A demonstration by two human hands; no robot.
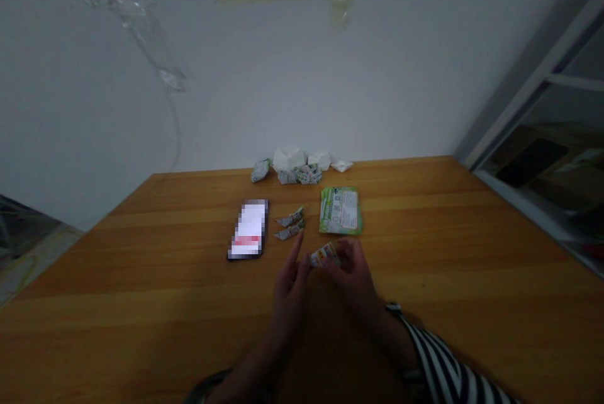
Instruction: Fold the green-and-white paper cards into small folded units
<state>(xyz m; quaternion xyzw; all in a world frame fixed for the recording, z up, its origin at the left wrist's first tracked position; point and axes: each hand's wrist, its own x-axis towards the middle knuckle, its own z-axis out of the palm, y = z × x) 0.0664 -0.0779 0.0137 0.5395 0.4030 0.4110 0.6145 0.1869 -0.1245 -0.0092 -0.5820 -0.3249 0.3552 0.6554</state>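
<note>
Both my hands meet over the middle of a wooden table (472, 253). My left hand (290, 281) pinches one end of a small folded printed paper (324, 255), its forefinger stretched forward. My right hand (352, 275), with a striped sleeve behind it, has its fingers closed on the other end of the same paper. Just beyond my hands lie two small folded paper pieces (289, 224), one above the other.
A phone (249, 229) with a lit screen lies left of the folded pieces. A green and white printed sheet (340, 210) lies to their right. Several folded paper shapes (297, 166) sit by the white wall. A metal frame (528, 89) stands at the right.
</note>
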